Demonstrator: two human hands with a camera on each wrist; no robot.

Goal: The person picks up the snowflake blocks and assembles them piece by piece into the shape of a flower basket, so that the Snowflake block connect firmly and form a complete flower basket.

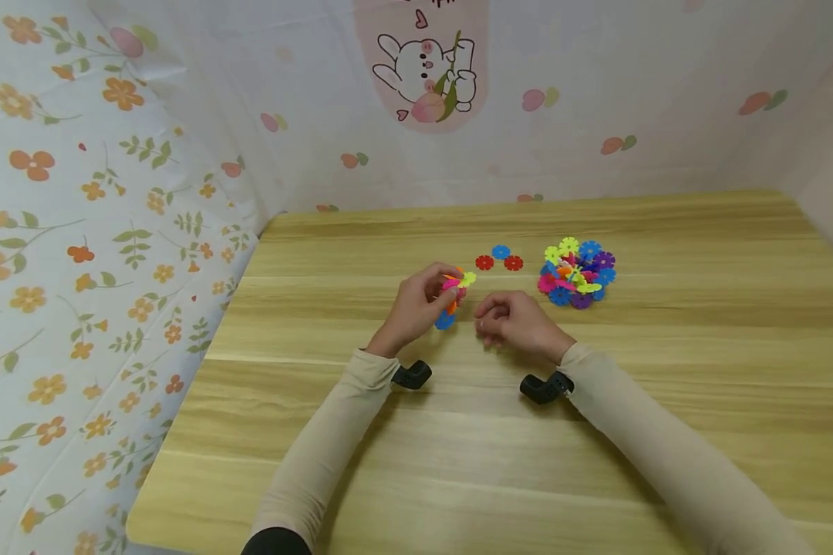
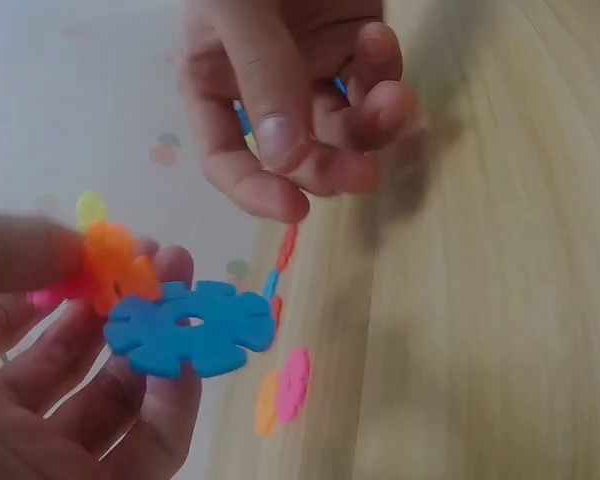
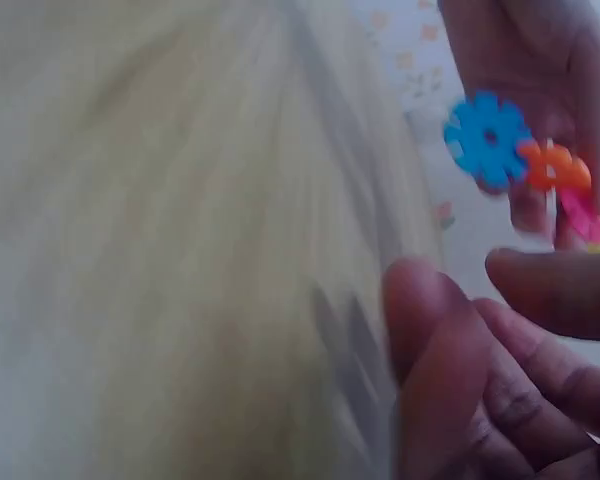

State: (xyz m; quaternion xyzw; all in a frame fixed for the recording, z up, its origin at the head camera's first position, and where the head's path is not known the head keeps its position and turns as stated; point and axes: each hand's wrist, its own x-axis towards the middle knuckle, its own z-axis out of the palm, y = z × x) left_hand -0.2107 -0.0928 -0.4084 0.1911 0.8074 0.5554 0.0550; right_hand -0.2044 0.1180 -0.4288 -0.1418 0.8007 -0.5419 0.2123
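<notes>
My left hand (image 1: 411,308) pinches a small joined string of snowflake discs between thumb and fingers. In the left wrist view its blue disc (image 2: 225,335) juts out flat past the fingertips, slotted to an orange disc (image 2: 115,262). Pink and yellow discs (image 1: 467,279) sit further along the string, partly covered by the fingers. My right hand (image 1: 521,322) hovers just to the right, fingers loosely curled and nothing held. From the right wrist, a gap shows between its thumb and fingers, with the string's blue disc (image 3: 470,150) beyond.
Behind the hands, a blue disc (image 1: 500,252) lies with two red discs (image 1: 484,263). A heap of mixed snowflake discs (image 1: 561,296) is at the right. Low in the left wrist view are pink (image 2: 295,380) and orange discs. Patterned cloth (image 1: 576,139) hangs behind the wooden table (image 1: 701,308).
</notes>
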